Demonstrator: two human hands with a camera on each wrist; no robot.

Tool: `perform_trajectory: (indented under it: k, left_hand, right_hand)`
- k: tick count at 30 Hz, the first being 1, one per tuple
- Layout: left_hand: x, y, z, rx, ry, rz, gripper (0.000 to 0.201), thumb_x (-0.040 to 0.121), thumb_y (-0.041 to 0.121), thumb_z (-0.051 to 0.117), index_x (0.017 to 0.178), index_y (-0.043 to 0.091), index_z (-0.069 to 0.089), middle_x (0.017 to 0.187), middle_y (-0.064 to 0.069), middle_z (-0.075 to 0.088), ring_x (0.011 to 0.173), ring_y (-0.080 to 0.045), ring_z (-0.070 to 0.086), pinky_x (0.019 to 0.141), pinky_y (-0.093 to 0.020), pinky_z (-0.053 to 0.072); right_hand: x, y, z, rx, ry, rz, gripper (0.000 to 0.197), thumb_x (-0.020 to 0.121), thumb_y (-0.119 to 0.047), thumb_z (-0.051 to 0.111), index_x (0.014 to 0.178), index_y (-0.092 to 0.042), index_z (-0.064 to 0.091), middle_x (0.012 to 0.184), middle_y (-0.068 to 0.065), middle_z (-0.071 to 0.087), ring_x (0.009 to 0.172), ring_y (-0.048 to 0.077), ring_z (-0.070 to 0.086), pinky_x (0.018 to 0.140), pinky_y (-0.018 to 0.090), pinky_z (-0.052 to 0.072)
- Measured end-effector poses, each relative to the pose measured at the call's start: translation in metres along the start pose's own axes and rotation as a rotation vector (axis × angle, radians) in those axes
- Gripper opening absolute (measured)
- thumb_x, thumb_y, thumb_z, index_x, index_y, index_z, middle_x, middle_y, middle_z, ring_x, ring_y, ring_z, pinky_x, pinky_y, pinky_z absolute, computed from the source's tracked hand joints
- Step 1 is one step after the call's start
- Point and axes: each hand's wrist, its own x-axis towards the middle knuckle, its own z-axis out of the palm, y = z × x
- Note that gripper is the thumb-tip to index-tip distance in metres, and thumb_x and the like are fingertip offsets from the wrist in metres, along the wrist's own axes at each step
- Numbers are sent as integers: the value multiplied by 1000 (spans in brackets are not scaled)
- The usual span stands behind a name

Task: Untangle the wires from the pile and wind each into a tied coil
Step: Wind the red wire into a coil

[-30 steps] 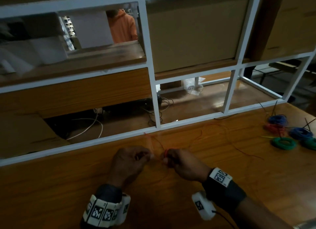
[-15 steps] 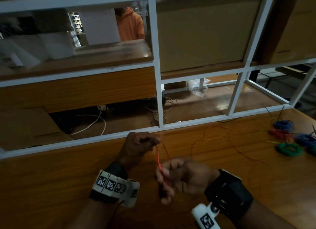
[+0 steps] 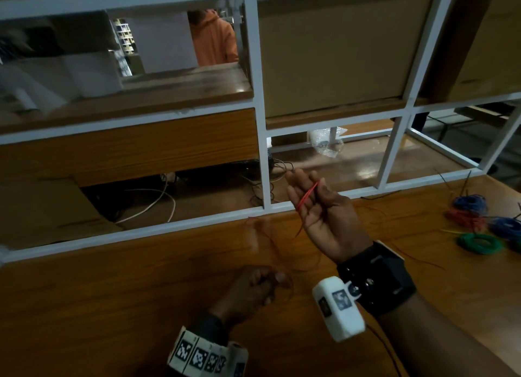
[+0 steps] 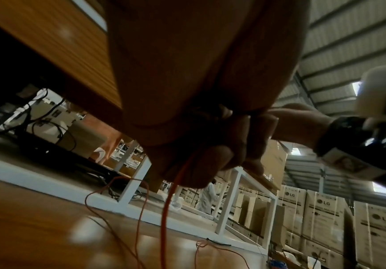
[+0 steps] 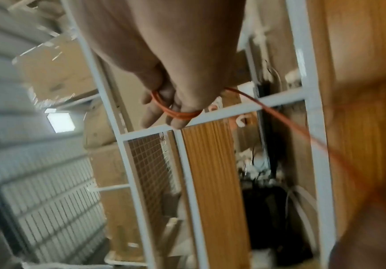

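From the head view, the right hand (image 3: 324, 216) was raised palm-up above the bench (image 3: 112, 292), fingers fairly straight, with the red wire (image 3: 306, 197) looped across them and pinned by the thumb; the left hand (image 3: 251, 292) sat low over the bench, its grip closed on the same wire, whose faint strands arced between the two hands; at the far right lay finished coils, among them a green coil (image 3: 479, 242), with blue and red ones just behind it; a white frame (image 3: 260, 123) stood along the bench's back edge.

The left wrist view showed what the head view blurred: the wire (image 4: 166, 209) ran down from between the curled fingers (image 4: 215, 160) toward the bench, with thinner loops of it lying there.

The right wrist view showed the turns themselves: several orange-red wraps (image 5: 173, 112) circling the fingers (image 5: 150, 114), one strand trailing off to the right, blurred.
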Motion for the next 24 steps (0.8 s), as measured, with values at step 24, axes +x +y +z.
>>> perform_trajectory:
  k: [24]
  left_hand:
    - [18,49,-52,207,220,370,7,89,21,70,85,20,75,84,0,73,74,-16,67,64,-29,56]
  right_hand:
    - [-58,47,-43,-440,-656,676,19,103,-10,54,117,-2,63,97,11,76,100,23,72,104,49,43]
